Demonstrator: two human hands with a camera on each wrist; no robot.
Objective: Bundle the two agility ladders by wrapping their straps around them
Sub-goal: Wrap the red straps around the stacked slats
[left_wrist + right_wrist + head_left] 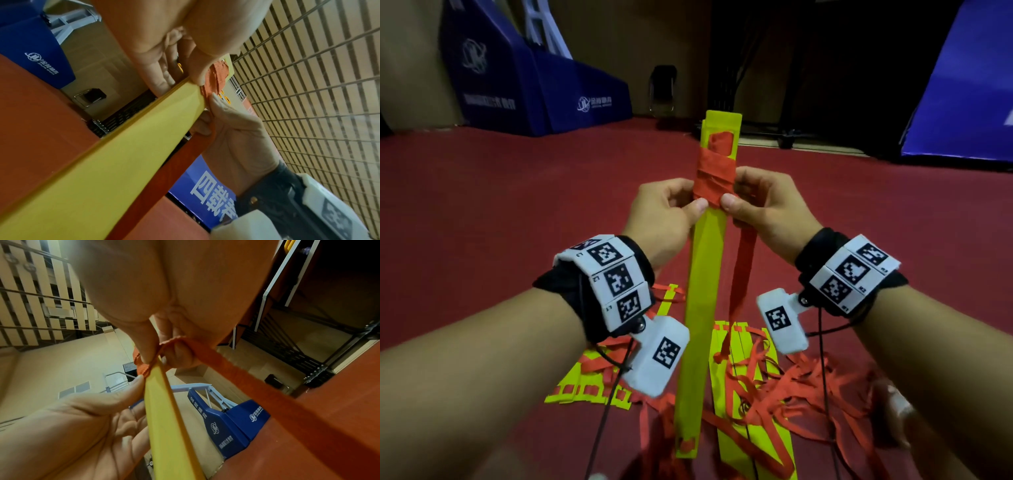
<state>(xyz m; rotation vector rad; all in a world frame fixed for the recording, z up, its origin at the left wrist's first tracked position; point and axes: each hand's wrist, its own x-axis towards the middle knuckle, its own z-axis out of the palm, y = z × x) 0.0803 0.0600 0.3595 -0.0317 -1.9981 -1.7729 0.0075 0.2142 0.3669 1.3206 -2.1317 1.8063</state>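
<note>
A stack of yellow ladder rungs (pixel 702 274) stands upright in front of me, its lower end near the floor. Red strap (pixel 714 174) is wound several times round its upper part. My left hand (pixel 671 209) grips the stack from the left, thumb on the lower edge of the wrap. My right hand (pixel 760 202) grips the right side and pinches the strap at the wrap; the loose strap tail (pixel 743 267) hangs down from it. The left wrist view shows the yellow stack (pixel 123 146) and wrap (pixel 216 78). In the right wrist view the strap (pixel 246 382) loops over my fingers.
A second yellow ladder (pixel 743 377) lies on the dark red floor (pixel 482 205) below my hands in a tangle of loose red straps (pixel 808 394). Blue padded bases (pixel 534 85) stand at the back left, a blue panel (pixel 969 85) at the right.
</note>
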